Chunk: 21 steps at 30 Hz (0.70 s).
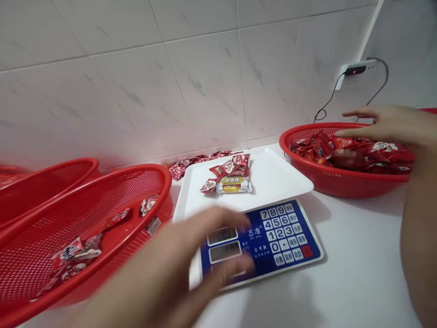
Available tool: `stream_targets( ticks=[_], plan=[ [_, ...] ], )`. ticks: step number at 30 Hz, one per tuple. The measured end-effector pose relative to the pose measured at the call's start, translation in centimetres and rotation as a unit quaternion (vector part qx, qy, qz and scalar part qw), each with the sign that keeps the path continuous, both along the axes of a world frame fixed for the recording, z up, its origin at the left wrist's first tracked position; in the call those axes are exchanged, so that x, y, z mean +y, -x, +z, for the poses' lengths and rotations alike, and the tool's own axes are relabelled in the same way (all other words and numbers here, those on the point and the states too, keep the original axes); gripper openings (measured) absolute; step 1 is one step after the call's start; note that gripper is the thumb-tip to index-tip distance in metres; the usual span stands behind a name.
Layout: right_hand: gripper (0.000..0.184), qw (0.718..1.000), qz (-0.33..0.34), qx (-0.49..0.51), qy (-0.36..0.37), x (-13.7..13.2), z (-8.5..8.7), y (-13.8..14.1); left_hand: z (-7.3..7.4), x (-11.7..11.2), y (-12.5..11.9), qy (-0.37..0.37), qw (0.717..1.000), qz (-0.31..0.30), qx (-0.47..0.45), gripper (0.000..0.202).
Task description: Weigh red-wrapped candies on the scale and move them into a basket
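- The left hand (pixel 201 241) is open, a little blurred, just above the digital scale (pixel 290 232).
- The right hand (pixel 385 125) is open, over wrapped sweets (pixel 344 152) inside the red basket (pixel 327 184).

Red mesh basket (pixel 41 255); blue scale keypad (pixel 259 237); red-and-white wrappers (pixel 225 167)

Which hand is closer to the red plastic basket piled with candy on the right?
Right. The right hand is over the red plastic basket, just above the wrapped candy. The left hand is well away, blurred over the digital scale.
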State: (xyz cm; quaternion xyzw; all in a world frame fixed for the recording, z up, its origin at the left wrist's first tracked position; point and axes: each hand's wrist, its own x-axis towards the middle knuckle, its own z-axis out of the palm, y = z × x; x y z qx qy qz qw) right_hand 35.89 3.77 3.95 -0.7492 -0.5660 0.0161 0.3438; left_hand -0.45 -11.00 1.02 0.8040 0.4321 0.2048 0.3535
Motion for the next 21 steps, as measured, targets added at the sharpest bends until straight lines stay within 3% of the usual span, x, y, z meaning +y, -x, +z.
stream_targets(
  ticks=[2, 4, 7, 9, 12, 15, 17, 21],
  plan=[
    [0.056, 1.000, -0.002, -0.008, 0.022, -0.5, 0.3, 1.7, 0.4, 4.6, 0.5, -0.076, 0.994, 0.079, 0.021, 0.060],
    [0.054, 0.997, 0.070, -0.006, -0.013, -0.9, 0.3, 4.2, 0.1, 8.9, 0.3, -0.161, 0.970, 0.109, 0.146, 0.096],
    [0.055, 0.972, 0.235, -0.008, -0.011, -0.7, -0.6, 8.4, -0.9, 12.8, -0.4, -0.099, 0.962, 0.104, 0.234, 0.129],
    [0.066, 0.939, 0.340, -0.043, 0.021, -0.4, -1.6, 10.8, -1.5, 13.5, -0.6, -0.067, 0.961, 0.104, 0.245, 0.135],
    [0.072, 0.898, 0.429, -0.075, 0.063, -0.2, -2.8, 12.9, -1.8, 12.9, -0.1, -0.098, 0.966, 0.111, 0.212, 0.124],
    [0.082, 0.879, 0.465, -0.064, 0.082, 0.2, -3.2, 13.8, -2.1, 12.1, 0.4, -0.143, 0.964, 0.121, 0.189, 0.115],
    [0.086, 0.875, 0.471, -0.063, 0.095, 1.1, -3.0, 14.4, -2.5, 11.9, 0.4, -0.133, 0.961, 0.132, 0.204, 0.114],
    [0.072, 0.864, 0.460, -0.121, 0.165, 3.6, -2.6, 15.9, -3.7, 11.8, -0.7, -0.089, 0.956, 0.138, 0.244, 0.110]
  ],
)
